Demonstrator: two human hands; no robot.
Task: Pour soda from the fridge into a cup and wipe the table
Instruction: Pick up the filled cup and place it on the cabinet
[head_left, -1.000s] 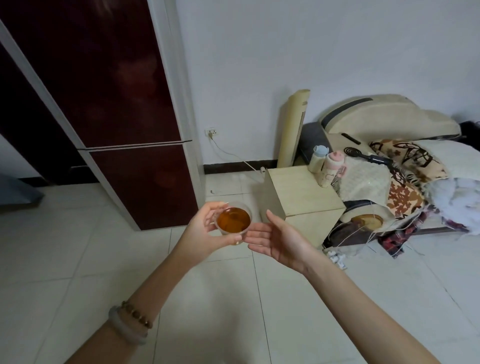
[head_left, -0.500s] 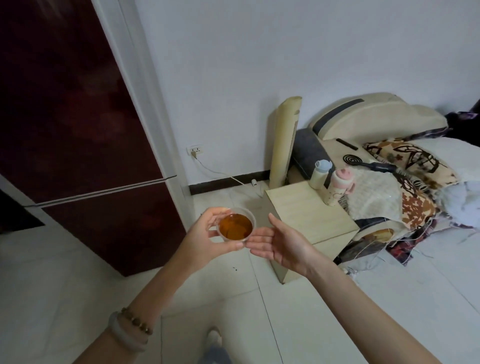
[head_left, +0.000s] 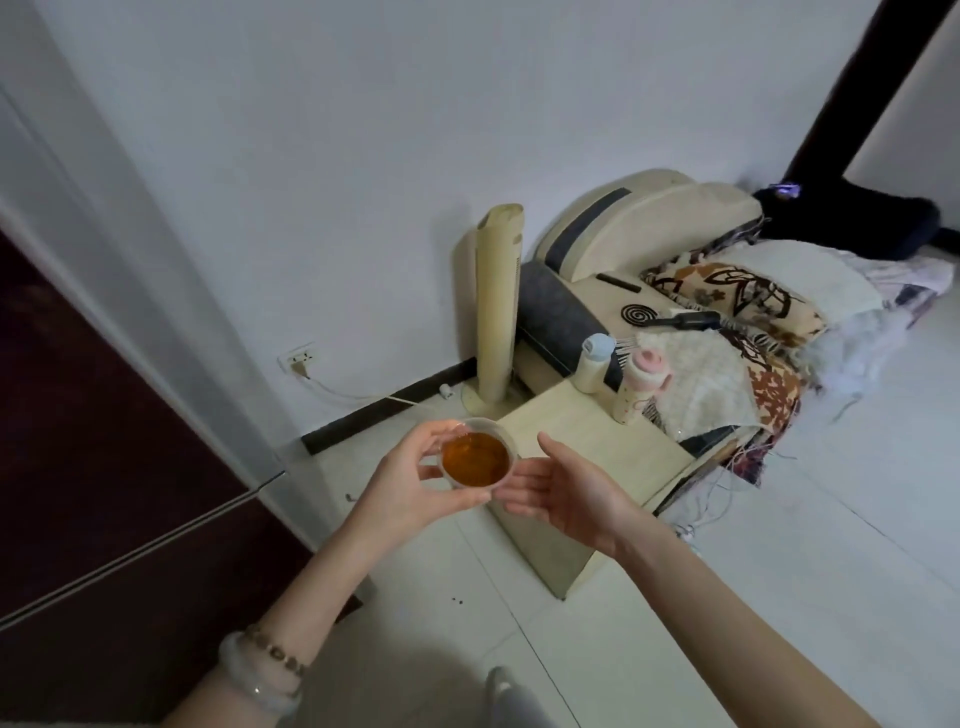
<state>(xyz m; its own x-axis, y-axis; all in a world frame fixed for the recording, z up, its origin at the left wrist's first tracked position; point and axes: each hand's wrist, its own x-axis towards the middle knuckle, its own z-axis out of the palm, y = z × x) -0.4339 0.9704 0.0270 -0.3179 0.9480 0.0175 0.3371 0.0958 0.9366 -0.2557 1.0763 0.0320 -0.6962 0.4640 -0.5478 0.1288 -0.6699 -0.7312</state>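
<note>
A clear plastic cup (head_left: 475, 457) filled with amber soda is held upright in the air by my left hand (head_left: 410, 480), fingers and thumb wrapped around its side. My right hand (head_left: 566, 491) is open, palm up, just to the cup's right with its fingertips under or against the base. Below and beyond the hands stands a low pale wooden table (head_left: 587, 452). The dark red fridge (head_left: 104, 493) fills the left edge, its doors closed.
Two bottles, one with a blue cap (head_left: 594, 362) and one with a pink cap (head_left: 638, 388), stand at the table's far corner. A tall beige tower fan (head_left: 497, 306) stands by the wall. A cluttered sofa (head_left: 701, 312) lies right. White tile floor (head_left: 779, 571) surrounds the table.
I have stepped closer to the small table and the view has swung right; the fridge slid to the left edge. Both hands keep the same pose around the cup.
</note>
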